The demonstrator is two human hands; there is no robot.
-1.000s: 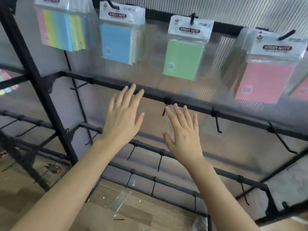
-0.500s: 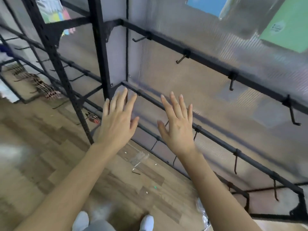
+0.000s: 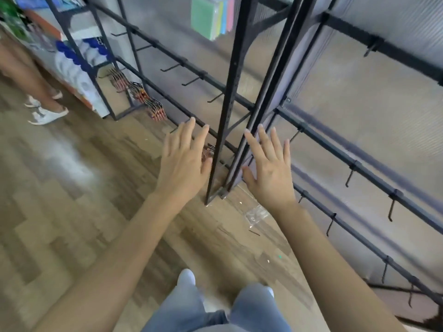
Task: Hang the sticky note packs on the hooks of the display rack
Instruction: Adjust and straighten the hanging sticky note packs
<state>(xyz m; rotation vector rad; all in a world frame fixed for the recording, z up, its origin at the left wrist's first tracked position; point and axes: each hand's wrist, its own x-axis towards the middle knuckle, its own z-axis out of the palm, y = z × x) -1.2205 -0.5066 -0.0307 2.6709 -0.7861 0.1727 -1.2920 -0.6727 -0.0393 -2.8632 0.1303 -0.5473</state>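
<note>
Left grip (image 3: 182, 164) and right grip (image 3: 269, 172), fingers straight, face the display rack (image 3: 230, 92).

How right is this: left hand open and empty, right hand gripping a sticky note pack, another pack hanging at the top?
Wrong on the right hand: in the head view it is open and empty, fingers straight, like the left hand. The hanging sticky note pack is there.
</note>
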